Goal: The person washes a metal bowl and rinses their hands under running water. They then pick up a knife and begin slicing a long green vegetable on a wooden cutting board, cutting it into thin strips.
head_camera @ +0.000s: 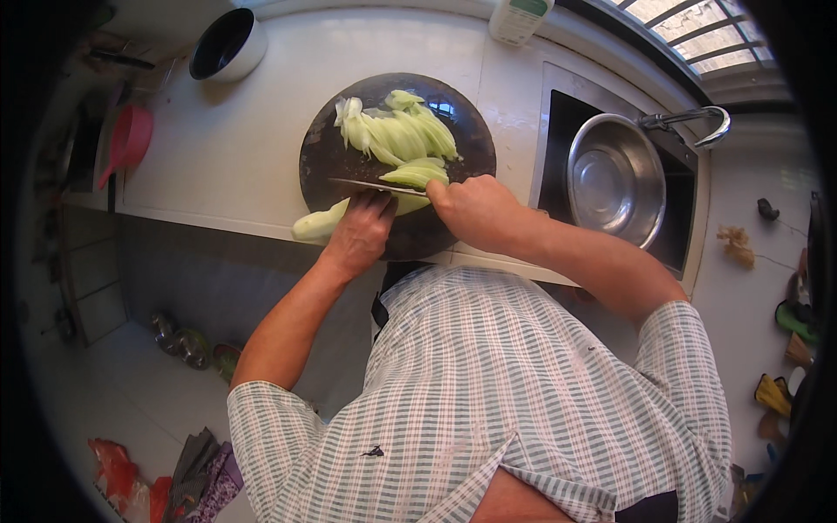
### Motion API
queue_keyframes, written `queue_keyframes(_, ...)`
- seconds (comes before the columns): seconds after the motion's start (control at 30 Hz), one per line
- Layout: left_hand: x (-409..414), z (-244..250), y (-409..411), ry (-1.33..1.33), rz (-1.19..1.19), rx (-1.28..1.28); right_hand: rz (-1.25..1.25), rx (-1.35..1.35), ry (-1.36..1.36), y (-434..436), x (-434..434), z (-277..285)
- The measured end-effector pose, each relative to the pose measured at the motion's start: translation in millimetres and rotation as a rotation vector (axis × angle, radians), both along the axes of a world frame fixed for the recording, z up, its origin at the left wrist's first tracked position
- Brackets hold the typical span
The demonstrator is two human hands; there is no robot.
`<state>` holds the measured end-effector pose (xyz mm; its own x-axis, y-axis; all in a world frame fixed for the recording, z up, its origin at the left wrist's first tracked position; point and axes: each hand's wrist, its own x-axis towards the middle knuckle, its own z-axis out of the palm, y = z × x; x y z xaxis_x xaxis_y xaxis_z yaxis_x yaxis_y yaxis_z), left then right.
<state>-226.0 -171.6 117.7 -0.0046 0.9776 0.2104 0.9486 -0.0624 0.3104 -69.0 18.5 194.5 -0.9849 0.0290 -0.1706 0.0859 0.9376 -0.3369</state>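
My left hand (pixel 363 229) presses a long, pale green peeled vegetable (pixel 317 225) down on a round dark cutting board (pixel 399 245). The vegetable's blunt end sticks out past the board's left edge. In my right hand (pixel 474 209) is a knife; its thin blade (pixel 376 185) shows almost edge-on, and the handle is hidden in my fist. The blade stands right against my left fingertips, at the far side of the vegetable. Just beyond it lies a small fan of fresh slices (pixel 418 172). A larger pile of thin, pale green slices (pixel 399 131) covers the board's far half.
A steel basin (pixel 618 180) sits in the sink (pixel 552 140) at the right, under a curved faucet (pixel 713 124). On the white counter (pixel 261 144) stand a dark-lined pot (pixel 239 49), a pink dipper (pixel 132 137) and a white bottle (pixel 516 23). Bags (pixel 196 474) lie at lower left.
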Motion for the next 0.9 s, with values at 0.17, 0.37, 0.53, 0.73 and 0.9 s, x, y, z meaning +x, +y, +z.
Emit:
queue_keyframes(0.17,1,-2,-2,-0.072,0.012,-0.053,0.001,0.006,0.022,-6,8,2)
queue_keyframes(0.37,2,-2,-1,-0.039,0.026,-0.026,0.006,0.007,0.053,-2,2,-11)
queue_keyframes(0.53,5,1,-1,-0.075,0.049,-0.029,-0.011,-0.004,0.072,-10,2,-3)
queue_keyframes(0.73,6,0,0,-0.052,0.058,-0.001,-0.003,-0.001,0.101,-3,3,-8)
queue_keyframes(0.9,9,-4,-6,-0.018,0.053,0.035,-0.018,-0.04,0.005,-8,3,-18)
